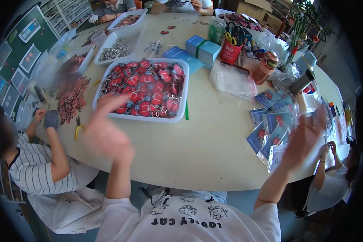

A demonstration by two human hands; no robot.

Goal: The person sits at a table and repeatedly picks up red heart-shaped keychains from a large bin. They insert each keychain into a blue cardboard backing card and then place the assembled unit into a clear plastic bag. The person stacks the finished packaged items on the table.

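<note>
Our white printed shirt [185,220] sits closest. We stretch our left hand [111,135], its blurred grip wide, by the near left corner of the white tub [159,118] heaped with red keyrings [149,86] on the bench [189,157]. Our right hand [301,139] blurs beside clear-wrapped blue cards [275,125]; we cannot tell whether its grip is wide or narrow.

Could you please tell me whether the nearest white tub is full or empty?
The white tub is nearly full: red keychains are heaped right across it, almost to the top.
</note>
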